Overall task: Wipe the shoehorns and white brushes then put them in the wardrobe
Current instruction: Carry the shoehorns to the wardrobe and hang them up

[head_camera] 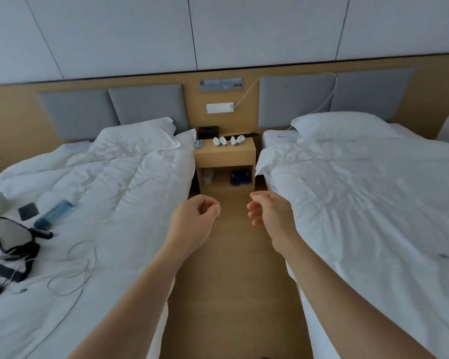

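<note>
Several small white brushes [228, 140] stand in a row on top of the wooden nightstand [224, 158] between two beds. Dark shoehorns [243, 136] lie behind them near the wall. A blue and white cloth [199, 144] sits at the nightstand's left edge. My left hand [196, 216] and my right hand [266, 212] are stretched out over the floor aisle, well short of the nightstand. Both have loosely curled fingers and hold nothing. No wardrobe is in view.
White beds flank the aisle, the left bed [109, 203] and the right bed [360, 203]. On the left bed lie a blue bottle [53, 214], a black strap device [13, 237] and a thin cable [73, 268]. A black box [208, 132] sits on the nightstand. Items fill its lower shelf.
</note>
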